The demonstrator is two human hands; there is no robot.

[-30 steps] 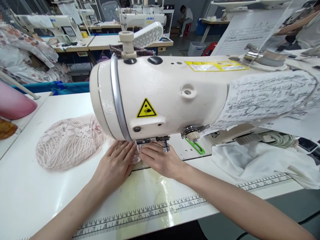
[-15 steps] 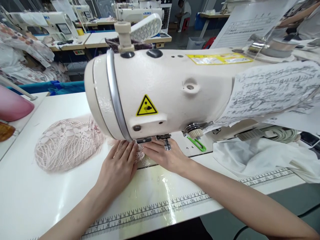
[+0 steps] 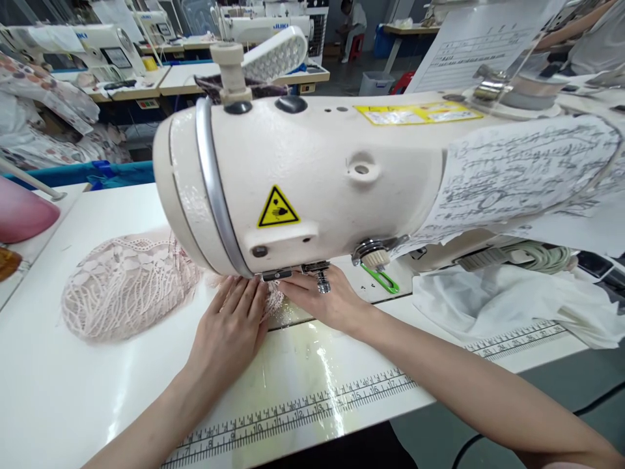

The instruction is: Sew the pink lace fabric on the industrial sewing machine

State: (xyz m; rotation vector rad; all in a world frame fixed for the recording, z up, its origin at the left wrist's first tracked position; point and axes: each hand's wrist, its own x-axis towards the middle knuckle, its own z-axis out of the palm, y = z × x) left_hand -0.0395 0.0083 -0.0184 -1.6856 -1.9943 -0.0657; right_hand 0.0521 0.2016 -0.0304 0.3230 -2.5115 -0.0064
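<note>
Pale pink lace fabric (image 3: 129,286) lies on the white sewing table, running in under the head of a sewing machine (image 3: 312,176). My left hand (image 3: 232,319) rests flat on the lace by the needle area, fingers stretched out and pointing away from me. From the other side, my right hand (image 3: 332,303) reaches beneath the machine head. Its fingers are closed at the edge of the lace, although the machine covers part of them. The needle and presser foot are hidden behind the head.
A green plastic tool (image 3: 383,280) lies right of my right hand. White cloth (image 3: 508,303) and a coiled cord (image 3: 541,257) are farther right. A printed ruler (image 3: 293,417) follows the front edge. A pink cone (image 3: 24,208) stands left; people sit in the background.
The whole view has shifted slightly to the left. Both hands stay at the lace in nearly the same pose, and the fabric shows hardly any movement.
</note>
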